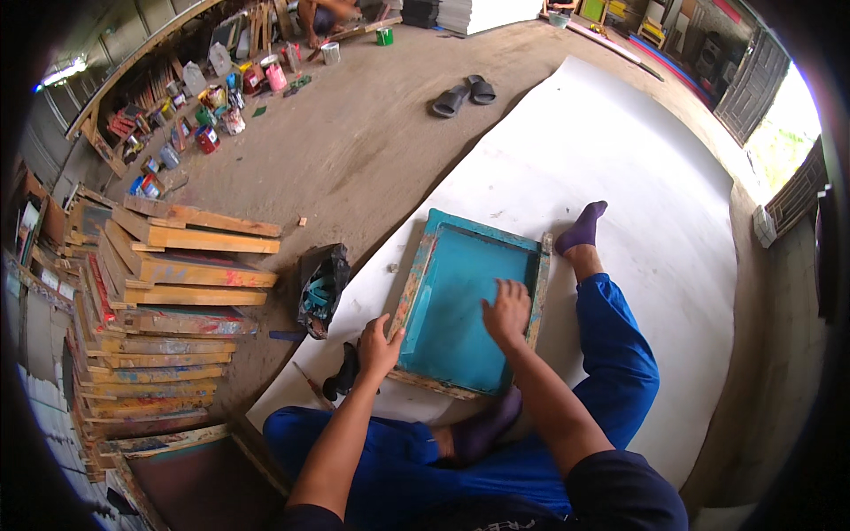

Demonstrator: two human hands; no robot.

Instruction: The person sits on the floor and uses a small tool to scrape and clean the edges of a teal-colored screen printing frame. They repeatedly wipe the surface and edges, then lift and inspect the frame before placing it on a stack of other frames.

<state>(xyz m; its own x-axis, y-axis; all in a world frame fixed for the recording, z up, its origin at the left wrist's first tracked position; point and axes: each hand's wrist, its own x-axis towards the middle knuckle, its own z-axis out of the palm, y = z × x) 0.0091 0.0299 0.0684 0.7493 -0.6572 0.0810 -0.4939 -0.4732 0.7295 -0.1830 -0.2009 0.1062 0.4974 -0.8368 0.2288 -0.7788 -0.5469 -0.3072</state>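
Note:
A wooden screen-printing frame [409, 296] with teal mesh [460, 274] lies tilted in front of me, between my legs on a large white sheet [637, 177]. My left hand [381, 351] grips its left wooden rail near the lower corner. Over the right part of the mesh is my right hand [507, 311], fingers spread and a little blurred; it seems to rest on the surface. Just left of my left hand, a black object [342, 372] I cannot identify lies beside a thin stick-like tool [313, 385].
Stacked wooden frames [177, 354] stand at the left. A black plastic bag [323, 288] with teal scraps sits by the sheet's edge. Paint cans [207, 139] and bottles crowd the far left. Black slippers [465, 96] lie beyond; another person [323, 18] is at the back.

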